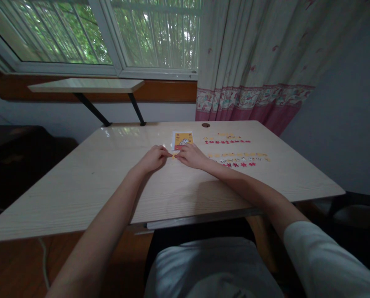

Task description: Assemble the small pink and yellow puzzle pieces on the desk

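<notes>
Both my hands meet near the middle of the wooden table. My left hand (156, 158) has its fingers closed at the left side of small yellow jigsaw puzzle pieces (174, 155). From the right, my right hand (191, 156) pinches at the same pieces, its fingertips almost touching the left ones. Just beyond the fingers lies a picture card (182, 139), yellow with a red lower part and a white figure. The right hand covers the card's lower edge. How the pieces join under the fingertips is too small to make out.
Right of the card, rows of loose puzzle pieces lie sorted by colour: red pieces (228, 142) farther back and yellow pieces (247, 155) nearer. A raised shelf (88, 85) stands at the table's back left. A cable hole (206, 125) sits by the back edge, near the curtain (249, 62).
</notes>
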`<state>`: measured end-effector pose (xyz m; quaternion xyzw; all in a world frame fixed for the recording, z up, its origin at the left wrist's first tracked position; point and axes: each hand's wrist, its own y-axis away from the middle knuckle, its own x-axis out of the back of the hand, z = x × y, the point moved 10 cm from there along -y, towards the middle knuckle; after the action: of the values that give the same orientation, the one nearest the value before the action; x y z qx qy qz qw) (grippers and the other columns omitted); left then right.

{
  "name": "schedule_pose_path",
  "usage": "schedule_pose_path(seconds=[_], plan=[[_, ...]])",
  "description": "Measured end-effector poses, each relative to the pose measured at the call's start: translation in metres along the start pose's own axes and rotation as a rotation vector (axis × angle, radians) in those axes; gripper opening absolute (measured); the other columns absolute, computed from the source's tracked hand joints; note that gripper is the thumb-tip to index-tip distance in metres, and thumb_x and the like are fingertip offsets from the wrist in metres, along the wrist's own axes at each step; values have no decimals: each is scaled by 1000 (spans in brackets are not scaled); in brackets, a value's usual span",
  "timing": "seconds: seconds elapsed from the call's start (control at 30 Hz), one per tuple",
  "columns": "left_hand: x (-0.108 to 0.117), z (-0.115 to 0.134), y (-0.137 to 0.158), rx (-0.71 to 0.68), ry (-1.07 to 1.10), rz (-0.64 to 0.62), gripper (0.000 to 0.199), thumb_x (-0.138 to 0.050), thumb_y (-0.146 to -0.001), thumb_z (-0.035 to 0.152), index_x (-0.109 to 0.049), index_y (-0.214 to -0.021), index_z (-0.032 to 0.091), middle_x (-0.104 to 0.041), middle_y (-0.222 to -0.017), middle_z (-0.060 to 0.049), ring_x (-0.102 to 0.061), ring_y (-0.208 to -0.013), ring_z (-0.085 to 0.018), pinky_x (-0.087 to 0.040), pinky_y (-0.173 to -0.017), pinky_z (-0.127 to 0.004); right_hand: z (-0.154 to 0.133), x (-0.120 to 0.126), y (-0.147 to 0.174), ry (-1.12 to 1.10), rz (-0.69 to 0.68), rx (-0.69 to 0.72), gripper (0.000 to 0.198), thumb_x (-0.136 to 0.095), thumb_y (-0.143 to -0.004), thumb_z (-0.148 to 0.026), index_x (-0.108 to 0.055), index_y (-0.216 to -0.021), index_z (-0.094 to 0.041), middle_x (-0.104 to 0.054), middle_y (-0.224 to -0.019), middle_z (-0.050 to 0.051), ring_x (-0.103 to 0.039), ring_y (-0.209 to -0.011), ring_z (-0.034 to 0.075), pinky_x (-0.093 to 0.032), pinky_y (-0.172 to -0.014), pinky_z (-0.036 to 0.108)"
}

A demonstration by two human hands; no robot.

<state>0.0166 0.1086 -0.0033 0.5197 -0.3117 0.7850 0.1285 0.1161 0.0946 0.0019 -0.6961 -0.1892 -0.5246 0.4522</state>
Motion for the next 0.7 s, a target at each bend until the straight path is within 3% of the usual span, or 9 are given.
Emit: schedule_pose_path(seconds=[0.33, 0.57, 0.7], plan=[[-2, 6, -3, -39, -87, -25, 43, -43, -72, 4, -77, -90, 21, -69, -90, -8, -58, -83, -20, -47, -85, -36, 6, 2, 0, -20, -65, -17, 28, -47, -95, -28, -72, -105, -21, -68, -99, 8, -54, -96, 21, -35, -87, 34], [3, 13, -1, -44, -64, -4, 42, -44, -74, 4, -76, -95, 21, -68, -93, -9, -57, -87, -21, -46, -85, -37, 63, 32, 20, -16, -58, -248, 26, -51, -92, -28, -72, -102, -19, -68, -102, 8, -55, -94, 21, -37, -82, 31], [2, 21, -1, -67, -70, -12, 42, -42, -77, 5, -75, -100, 19, -68, -95, -10, -57, -88, -21, -46, -85, -37, 82, 33, 31, -16, -126, -301, 23, -55, -88, -26, -74, -100, -20, -69, -101, 8, -56, -95, 21, -37, -85, 31]])
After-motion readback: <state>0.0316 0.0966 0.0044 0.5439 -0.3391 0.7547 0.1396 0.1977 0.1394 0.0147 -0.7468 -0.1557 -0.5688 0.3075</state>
